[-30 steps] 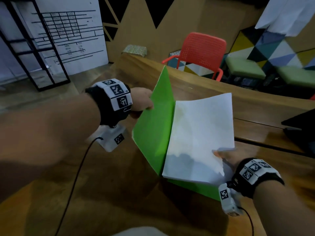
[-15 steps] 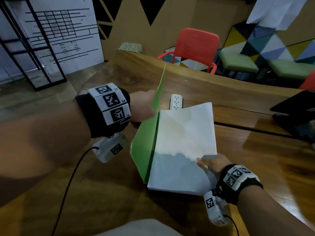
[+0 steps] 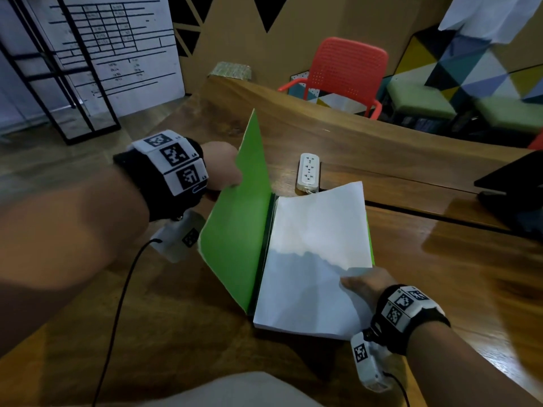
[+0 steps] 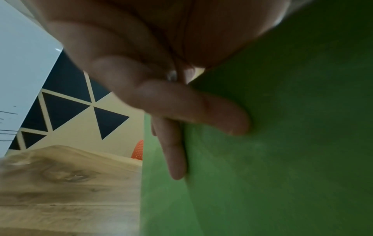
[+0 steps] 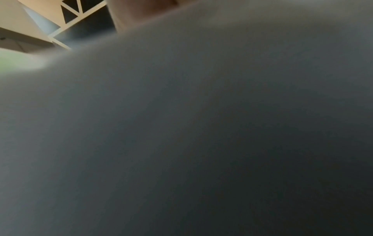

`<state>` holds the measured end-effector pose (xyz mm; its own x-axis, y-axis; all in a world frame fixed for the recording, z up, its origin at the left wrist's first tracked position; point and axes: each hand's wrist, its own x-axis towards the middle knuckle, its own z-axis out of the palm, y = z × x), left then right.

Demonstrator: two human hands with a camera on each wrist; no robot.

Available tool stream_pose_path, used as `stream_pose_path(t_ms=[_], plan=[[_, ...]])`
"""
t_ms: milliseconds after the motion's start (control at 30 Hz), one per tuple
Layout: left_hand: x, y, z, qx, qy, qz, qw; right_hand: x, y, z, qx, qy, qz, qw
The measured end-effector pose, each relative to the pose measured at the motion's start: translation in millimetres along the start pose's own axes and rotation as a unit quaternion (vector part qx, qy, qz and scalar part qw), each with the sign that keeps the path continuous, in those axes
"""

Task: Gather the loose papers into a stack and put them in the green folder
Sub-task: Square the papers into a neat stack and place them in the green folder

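The green folder (image 3: 235, 224) lies open on the wooden table (image 3: 440, 259), its front cover tilted up at the left. My left hand (image 3: 226, 171) pinches that cover's outer edge; in the left wrist view the fingers (image 4: 212, 111) lie against the green folder (image 4: 282, 143). A white stack of papers (image 3: 314, 259) rests on the folder's right half, against the spine. My right hand (image 3: 367, 284) grips the stack's near right corner, thumb on top. The right wrist view is filled by the blurred stack of papers (image 5: 201, 127).
A white power strip (image 3: 308, 171) lies just beyond the papers. A dark laptop (image 3: 517, 195) sits at the right edge. A red chair (image 3: 346, 71) and green seats stand behind the table. A black cable (image 3: 117, 304) hangs from my left wrist.
The green cover swung up nearly upright, then opened wider again to the left. The paper stack settled down flat against the spine with my right hand still on its corner.
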<state>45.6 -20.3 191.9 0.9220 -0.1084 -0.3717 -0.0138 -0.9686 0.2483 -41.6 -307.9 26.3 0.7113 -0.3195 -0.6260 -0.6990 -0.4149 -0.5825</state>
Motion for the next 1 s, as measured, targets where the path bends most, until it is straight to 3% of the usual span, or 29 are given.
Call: stream_pose_path(t_ms=[200,500,1000], plan=[[-3.7,-0.6,1.8,0.043,0.004,0.019,0.999,-2.4,-8.5,7.2,0.100,-0.016,0.022,0.995],[-10.5,-4.9,4.9,0.041,0.024,0.023,0.999,-0.2,13.0,39.7,0.044,0.000,0.018,0.999],[-16.2,4.8,12.9,0.010,0.024,0.047,0.999,-1.9,17.4,53.3,0.055,0.020,0.013,0.998]])
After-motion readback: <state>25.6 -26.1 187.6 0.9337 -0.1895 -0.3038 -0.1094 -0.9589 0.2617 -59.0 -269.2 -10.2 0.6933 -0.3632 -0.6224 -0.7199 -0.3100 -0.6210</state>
